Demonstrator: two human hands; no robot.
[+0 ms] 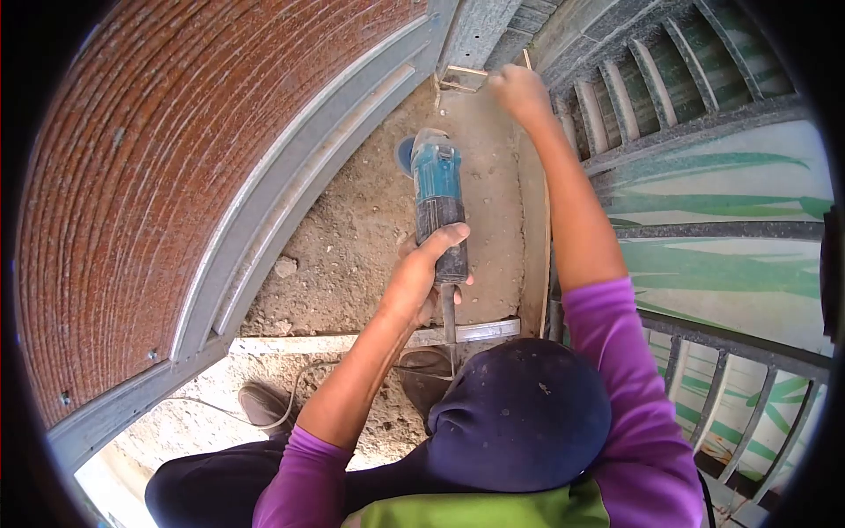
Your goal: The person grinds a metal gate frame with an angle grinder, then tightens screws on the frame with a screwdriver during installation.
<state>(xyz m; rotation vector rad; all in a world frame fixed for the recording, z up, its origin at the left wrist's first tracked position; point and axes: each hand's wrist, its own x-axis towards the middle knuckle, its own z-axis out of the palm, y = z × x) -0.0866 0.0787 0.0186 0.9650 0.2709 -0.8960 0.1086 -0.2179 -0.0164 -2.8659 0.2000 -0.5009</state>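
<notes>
A reddish-brown ribbed panel (211,132) fills the left side, edged by a curved grey metal frame (249,220). Along the right stands a dusty metal railing (687,231), with a white and green leaf-patterned panel (722,264) behind its bars. Between these 2 sides lies a narrow stretch of rough, dusty floor (352,220), closing in toward the top. The person's dark-clad knee (519,414) juts up at the lower middle and blocks the view of the ground beneath it. Just beyond the knee, a pale bar (488,331) crosses the floor. 2 shoes, 1 at the left (264,405) and 1 partly behind the knee (427,378), are on the near side of that bar.

A teal and black angle grinder (437,180) is over the middle of the floor, its blue disc (405,156) facing the ribbed panel. The left hand (422,268) is wrapped around its black rear body, and a cord (451,326) runs back from it. The right hand (521,92), blurred, reaches beside thin pale strips (466,70); whether its grip holds any cannot be told. A small stone (285,267) lies near the frame. Markings on the teal housing are too small to read.
</notes>
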